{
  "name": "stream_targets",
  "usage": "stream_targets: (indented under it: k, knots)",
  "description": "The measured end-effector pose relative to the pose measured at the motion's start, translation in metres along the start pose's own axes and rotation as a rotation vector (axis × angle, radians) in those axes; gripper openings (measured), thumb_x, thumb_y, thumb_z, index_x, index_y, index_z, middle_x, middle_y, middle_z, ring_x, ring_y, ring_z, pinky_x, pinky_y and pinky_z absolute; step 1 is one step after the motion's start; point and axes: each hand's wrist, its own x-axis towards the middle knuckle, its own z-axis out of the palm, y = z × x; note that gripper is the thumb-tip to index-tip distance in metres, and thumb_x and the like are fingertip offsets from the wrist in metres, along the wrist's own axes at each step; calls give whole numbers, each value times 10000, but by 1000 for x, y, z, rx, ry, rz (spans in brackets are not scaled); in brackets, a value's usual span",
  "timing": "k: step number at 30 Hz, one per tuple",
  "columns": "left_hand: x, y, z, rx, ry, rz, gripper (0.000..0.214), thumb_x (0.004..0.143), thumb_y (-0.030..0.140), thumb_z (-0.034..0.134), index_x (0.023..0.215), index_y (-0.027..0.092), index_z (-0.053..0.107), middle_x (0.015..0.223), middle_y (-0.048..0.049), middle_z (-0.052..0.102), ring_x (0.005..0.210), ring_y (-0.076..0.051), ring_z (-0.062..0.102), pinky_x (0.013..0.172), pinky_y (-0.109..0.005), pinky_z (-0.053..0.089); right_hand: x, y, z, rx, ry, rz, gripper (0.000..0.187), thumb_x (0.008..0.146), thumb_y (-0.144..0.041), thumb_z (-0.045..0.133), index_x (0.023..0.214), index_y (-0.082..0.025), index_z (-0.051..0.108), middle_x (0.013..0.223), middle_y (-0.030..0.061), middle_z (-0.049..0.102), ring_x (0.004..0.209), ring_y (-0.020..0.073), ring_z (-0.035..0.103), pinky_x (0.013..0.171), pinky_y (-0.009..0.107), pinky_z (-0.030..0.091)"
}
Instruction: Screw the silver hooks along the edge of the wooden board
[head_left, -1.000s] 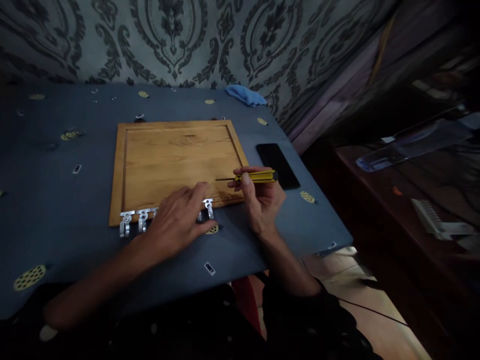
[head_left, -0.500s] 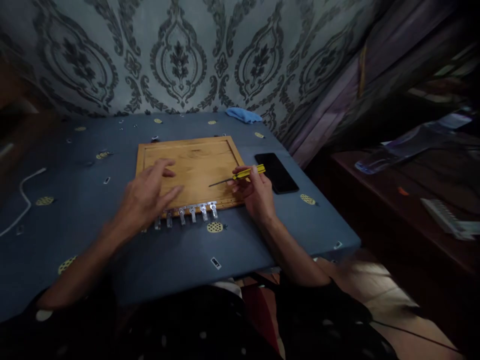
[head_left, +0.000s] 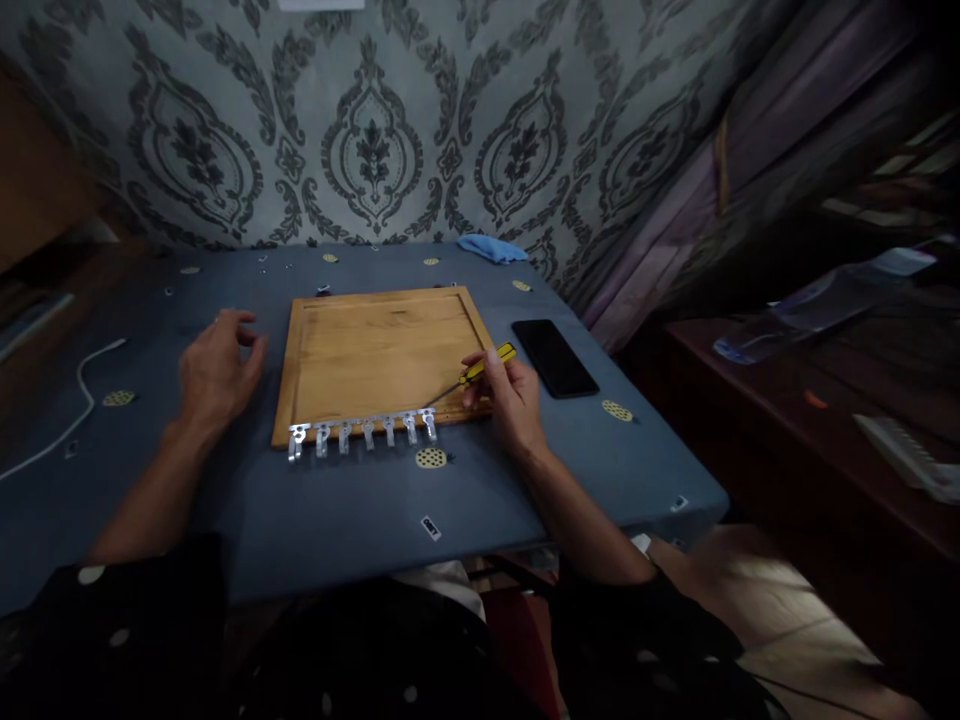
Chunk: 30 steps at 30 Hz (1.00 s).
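I see right hand (head_left: 504,395) pinching yellow screwdriver (head_left: 489,362) by handle, tip low over wooden board (head_left: 375,350) near metal hooks (head_left: 364,432). Left hand (head_left: 214,370) half-open, empty, left of board. Screwdriver probably light, rigid, slim. Best hold: handle, not thin shaft.

Left hand (head_left: 214,375) and right hand (head_left: 506,395): both bare, forearms uncovered up to the sleeves. Left sleeve (head_left: 127,610): dark, near-black loose cloth scattered with small pale dots; hem ends near the elbow. Right sleeve (head_left: 652,620): same dark dotted cloth, one pale patch at its upper edge. Garment over the lap (head_left: 390,650): same dark fabric, faint pale dots. Light is dim; weave and seams not legible.
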Motion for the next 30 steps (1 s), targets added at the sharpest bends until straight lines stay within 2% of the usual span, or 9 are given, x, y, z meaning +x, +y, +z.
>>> stream_targets:
  k: [5, 7, 10, 13, 17, 21, 26, 30]
  knots:
    - [0, -2, -4, 138, -23, 26, 366, 974, 329, 404, 1268, 182, 566, 1066, -120, 718, 1093, -316, 653, 901, -436, 528, -5, -1, -3, -12, 30, 9, 559, 788, -727, 677, 877, -175, 702, 524, -42, 616, 461, 129, 621, 475, 242, 478]
    - [0, -7, -4, 203, -26, 16, 362, 979, 311, 416, 1255, 152, 589, 1078, -155, 710, 1093, -342, 651, 915, -464, 527, -2, 1, -4, 25, 62, 18, 532, 809, -689, 688, 954, -177, 684, 562, -38, 650, 477, 137, 637, 487, 248, 496]
    - [1, -20, -2, 282, -23, -24, 334, 993, 269, 435, 1240, 123, 605, 1056, -173, 704, 1075, -339, 659, 916, -472, 537, 17, 3, -2, 114, 66, 64, 552, 722, -674, 779, 964, -195, 653, 644, -26, 705, 502, 152, 670, 471, 247, 508]
    - [3, -34, 0, 315, -23, -79, 286, 1014, 249, 481, 1234, 120, 609, 1064, -131, 699, 1078, -279, 664, 938, -457, 549, 43, 5, 6, 189, -17, 144, 585, 593, -647, 875, 905, -201, 660, 687, -1, 738, 520, 165, 700, 477, 247, 532]
    - [2, -48, 4, 285, -40, -165, 320, 987, 352, 611, 1239, 154, 617, 1185, -85, 670, 1077, -225, 664, 953, -462, 564, 62, 11, 23, 216, -159, 220, 552, 562, -652, 879, 795, -205, 654, 763, 56, 774, 659, 223, 768, 595, 312, 621]
    - [2, -59, 12, 212, -48, -274, 358, 981, 370, 623, 1271, 160, 606, 1232, -96, 654, 1075, -226, 665, 930, -452, 579, 60, 27, 26, 127, -249, 253, 558, 590, -667, 846, 785, -176, 666, 804, 130, 783, 708, 252, 779, 629, 347, 639]
    - [7, -73, 27, 95, -42, -356, 364, 978, 371, 629, 1275, 163, 603, 1236, -96, 652, 1068, -223, 668, 914, -438, 586, 64, 32, 8, -87, -219, 149, 505, 651, -658, 774, 841, -202, 669, 789, 78, 754, 702, 244, 750, 610, 345, 602]
    - [14, -83, 35, -2, -28, -366, 354, 977, 369, 630, 1264, 161, 608, 1239, -96, 653, 1064, -219, 669, 913, -434, 587, 70, 24, -4, -344, -183, 4, 334, 702, -533, 729, 773, -207, 711, 794, 68, 750, 792, 251, 711, 720, 350, 562]
